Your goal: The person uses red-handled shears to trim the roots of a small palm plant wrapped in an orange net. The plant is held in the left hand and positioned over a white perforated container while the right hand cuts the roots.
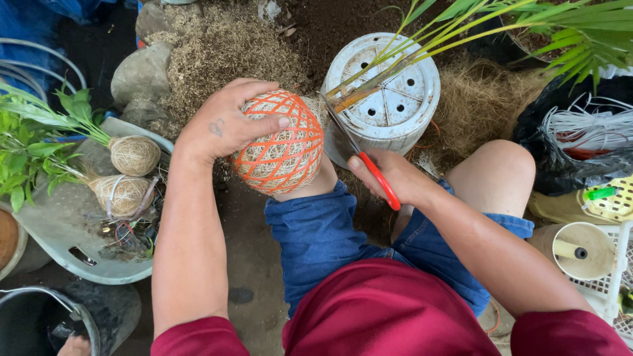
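Left hand [221, 125] clamped on orange-strung fibre ball [280, 142] resting on knee; right hand [392, 175] gripping red-handled scissors [359, 155], blades by ball's top.

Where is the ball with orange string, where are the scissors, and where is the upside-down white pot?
ball with orange string [280, 145], head view, middle of its wrapped side.
scissors [378, 179], head view, red handle.
upside-down white pot [393, 99], head view, holed bottom facing up.

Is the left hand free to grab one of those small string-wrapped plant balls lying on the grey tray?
Probably not right away: the left hand is pressed on the orange-strung ball on the knee. The two small balls lie close on the tray, nothing blocking.
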